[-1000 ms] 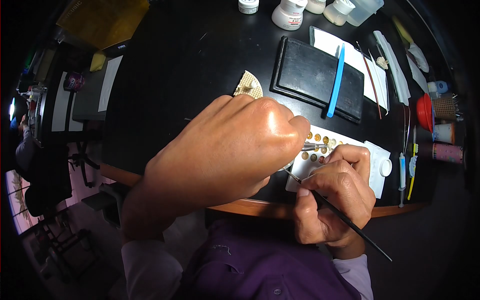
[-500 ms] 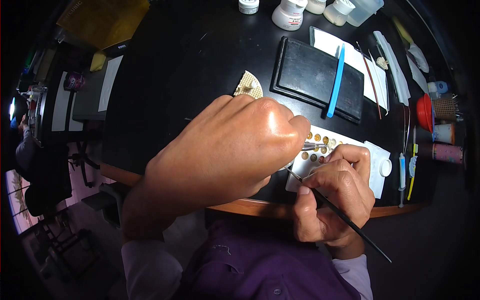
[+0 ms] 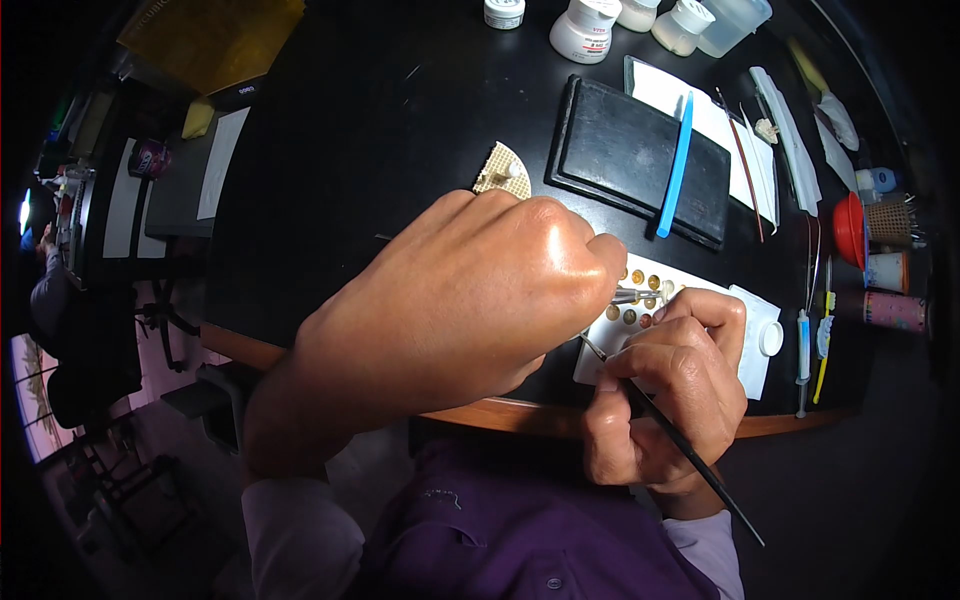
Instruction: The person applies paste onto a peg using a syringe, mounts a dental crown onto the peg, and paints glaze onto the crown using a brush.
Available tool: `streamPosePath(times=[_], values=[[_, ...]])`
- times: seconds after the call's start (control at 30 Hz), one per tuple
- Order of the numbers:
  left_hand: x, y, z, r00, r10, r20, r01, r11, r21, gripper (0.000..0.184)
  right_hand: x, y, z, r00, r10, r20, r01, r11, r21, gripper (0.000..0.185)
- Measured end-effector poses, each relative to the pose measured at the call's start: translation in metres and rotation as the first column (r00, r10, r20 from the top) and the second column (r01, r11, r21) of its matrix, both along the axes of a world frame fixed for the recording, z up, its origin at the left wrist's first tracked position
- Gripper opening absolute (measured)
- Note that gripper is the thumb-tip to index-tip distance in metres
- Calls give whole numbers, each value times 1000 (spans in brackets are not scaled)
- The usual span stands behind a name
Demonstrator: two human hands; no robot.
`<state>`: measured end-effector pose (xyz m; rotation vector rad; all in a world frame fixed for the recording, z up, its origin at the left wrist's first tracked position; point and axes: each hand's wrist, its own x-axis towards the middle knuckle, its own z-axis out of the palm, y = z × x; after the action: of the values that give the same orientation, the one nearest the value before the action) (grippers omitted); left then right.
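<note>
My left hand (image 3: 460, 290) is closed round a metal instrument (image 3: 636, 296), whose tip sticks out to the right and bears a small whitish piece (image 3: 668, 290). A thin dark brush (image 3: 690, 452) is pinched in my right hand (image 3: 680, 385), its metal end pointing up and left, close beneath my left fist. What the brush tip touches is hidden or too small to tell. Below both hands lies a white palette (image 3: 597, 366) with rows of yellow, brown and reddish round wells. A beige honeycomb tray (image 3: 513, 186) with a small white peg stands just beyond my left knuckles.
Behind the palette is a black slab case (image 3: 640, 150) with a blue stick (image 3: 678, 165) across it. White jars (image 3: 581, 35) stand at the back. A red bowl (image 3: 849, 228), a syringe (image 3: 803, 350) and a yellow brush (image 3: 825, 355) are at the right. Another person's sleeve (image 3: 48, 290) shows far left.
The brush in my right hand has tilted more steeply, its back end moving left and down. The whole view has shifted slightly; my left hand keeps its grip.
</note>
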<state>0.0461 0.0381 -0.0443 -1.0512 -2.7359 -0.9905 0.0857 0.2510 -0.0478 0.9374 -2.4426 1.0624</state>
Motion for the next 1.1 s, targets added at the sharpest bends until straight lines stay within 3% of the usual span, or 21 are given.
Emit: streamPosePath(times=[0.57,1.1], values=[[2,1,-3,999,4,-37,-2,998,63,28,-2,1,-4,1000,-9,3,9,997,-72,16],[2,0,-3,999,-2,-44,5,998,69,27,0,-1,-6,999,-43,-24,42,999,-25,15]])
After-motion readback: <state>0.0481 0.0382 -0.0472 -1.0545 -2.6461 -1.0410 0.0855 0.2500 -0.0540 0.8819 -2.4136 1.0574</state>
